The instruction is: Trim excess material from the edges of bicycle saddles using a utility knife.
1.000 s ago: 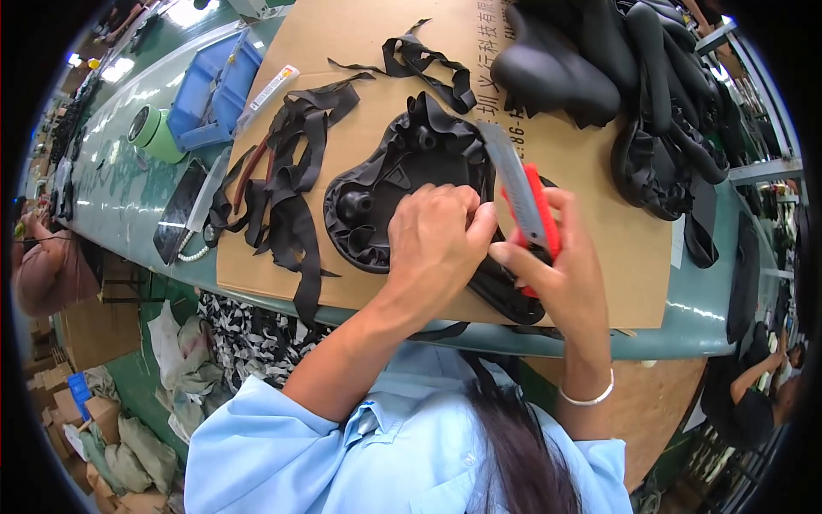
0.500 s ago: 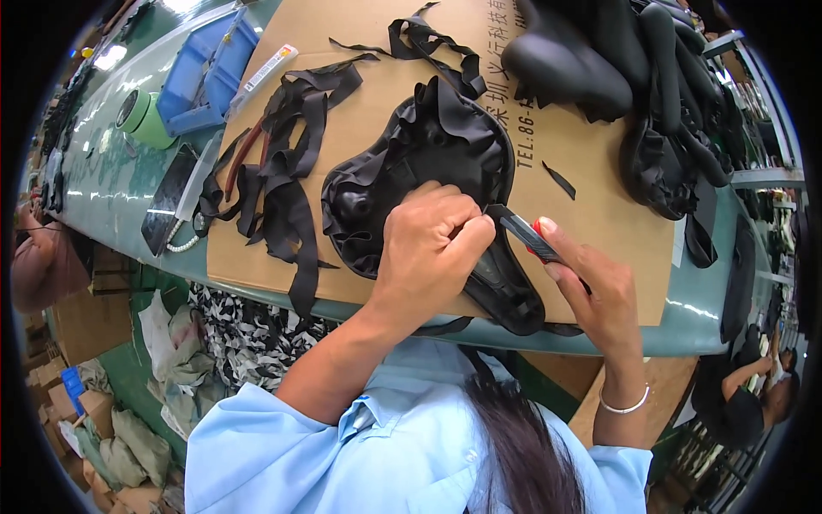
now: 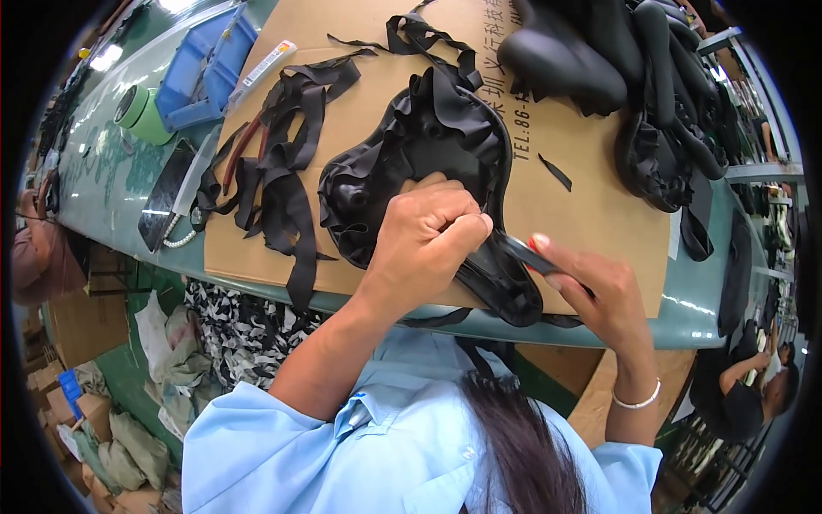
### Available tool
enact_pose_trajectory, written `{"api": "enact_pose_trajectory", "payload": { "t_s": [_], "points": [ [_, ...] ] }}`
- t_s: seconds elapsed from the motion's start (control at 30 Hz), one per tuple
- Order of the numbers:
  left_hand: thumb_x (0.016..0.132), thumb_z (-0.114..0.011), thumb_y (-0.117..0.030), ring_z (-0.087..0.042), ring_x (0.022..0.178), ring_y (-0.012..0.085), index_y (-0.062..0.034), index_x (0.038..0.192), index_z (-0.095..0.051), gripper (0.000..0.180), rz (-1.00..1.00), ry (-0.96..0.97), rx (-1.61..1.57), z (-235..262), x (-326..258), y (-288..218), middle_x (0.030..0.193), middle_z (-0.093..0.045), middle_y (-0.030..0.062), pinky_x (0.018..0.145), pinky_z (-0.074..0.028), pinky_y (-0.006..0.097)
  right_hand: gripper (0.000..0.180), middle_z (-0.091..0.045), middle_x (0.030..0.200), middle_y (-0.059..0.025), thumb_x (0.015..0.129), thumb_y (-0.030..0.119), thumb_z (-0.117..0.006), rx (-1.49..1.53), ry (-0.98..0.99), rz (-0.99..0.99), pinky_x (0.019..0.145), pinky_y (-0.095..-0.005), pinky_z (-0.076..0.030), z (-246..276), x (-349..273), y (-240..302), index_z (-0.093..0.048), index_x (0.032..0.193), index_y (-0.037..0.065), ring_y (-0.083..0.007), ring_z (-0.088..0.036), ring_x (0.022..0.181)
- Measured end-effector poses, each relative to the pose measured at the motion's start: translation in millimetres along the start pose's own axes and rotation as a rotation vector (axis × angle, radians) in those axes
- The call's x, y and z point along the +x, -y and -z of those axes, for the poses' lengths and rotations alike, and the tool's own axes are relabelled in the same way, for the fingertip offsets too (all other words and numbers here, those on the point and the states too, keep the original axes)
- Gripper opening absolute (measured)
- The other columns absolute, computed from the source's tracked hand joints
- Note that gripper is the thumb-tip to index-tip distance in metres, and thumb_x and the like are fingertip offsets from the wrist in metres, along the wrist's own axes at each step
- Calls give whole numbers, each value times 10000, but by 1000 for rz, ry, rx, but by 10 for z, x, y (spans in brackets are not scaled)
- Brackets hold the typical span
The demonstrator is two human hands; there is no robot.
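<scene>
A black bicycle saddle (image 3: 467,154) lies underside up on the cardboard, its wide end away from me and its narrow nose towards me on the right. Loose, wrinkled cover material lines its rim. My left hand (image 3: 432,227) is closed in a fist over the saddle's middle, apparently pinching the cover's edge; its fingertips are hidden. From the right, my right hand (image 3: 604,287) grips a utility knife (image 3: 524,254) with a dark body and a red part by the thumb. The blade end is at the saddle's right rim, beside my left thumb, and slightly blurred.
Cut black strips (image 3: 287,171) pile up left of the saddle on the cardboard sheet (image 3: 591,240). More black saddles (image 3: 565,64) are stacked at the far right. A blue bin (image 3: 193,103), green cup (image 3: 141,116) and phone (image 3: 167,193) stand at the left. Other people are at both sides.
The knife has shifted slightly down along the saddle's right rim, and my right hand has moved a little right. My left fist stays at nearly the same place on the saddle.
</scene>
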State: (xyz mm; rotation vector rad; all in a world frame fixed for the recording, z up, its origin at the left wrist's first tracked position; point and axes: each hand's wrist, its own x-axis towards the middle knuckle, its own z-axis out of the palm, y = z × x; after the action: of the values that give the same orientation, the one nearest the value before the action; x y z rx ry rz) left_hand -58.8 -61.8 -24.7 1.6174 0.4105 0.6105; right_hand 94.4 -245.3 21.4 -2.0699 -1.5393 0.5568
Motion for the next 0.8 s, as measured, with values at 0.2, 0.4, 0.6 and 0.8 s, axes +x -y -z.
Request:
{"api": "enact_pose_trajectory", "payload": {
  "t_s": [0.2,0.4,0.6,0.8],
  "points": [
    [854,-555,-133,-439,647,130,-23,612,-517,268,94,-149,-577,23,28,32,652,-490,27,631,-361,267,484,-692,965,-146,824,11,-664,80,63,-268,656,-314,-504,-11,-568,317,-591,1291,121,-251,-621,678],
    [940,-519,-239,-509,749,113,-6,806,-598,280,-22,-15,-1278,217,29,180,772,-564,59,679,-396,262,383,-700,962,-113,872,-7,-622,375,-128,-496,632,-251,-483,-349,-867,337,-588,1252,26,-115,-598,688],
    [907,-638,-288,-639,672,146,31,983,-589,332,633,487,-170,190,-653,-169,812,-672,86,605,-500,273,272,-669,973,-114,917,146,-588,564,-591,-404,640,-301,-503,-531,-466,18,-583,1150,6,-186,-640,777],
    [922,-614,-269,-598,855,110,17,1213,-513,420,330,-374,305,531,-210,186,1003,-637,75,657,-471,227,301,-663,915,-157,896,118,-627,439,-214,80,721,-349,-509,-734,-158,430,-570,1169,5,-294,-645,765]
  ]
}}
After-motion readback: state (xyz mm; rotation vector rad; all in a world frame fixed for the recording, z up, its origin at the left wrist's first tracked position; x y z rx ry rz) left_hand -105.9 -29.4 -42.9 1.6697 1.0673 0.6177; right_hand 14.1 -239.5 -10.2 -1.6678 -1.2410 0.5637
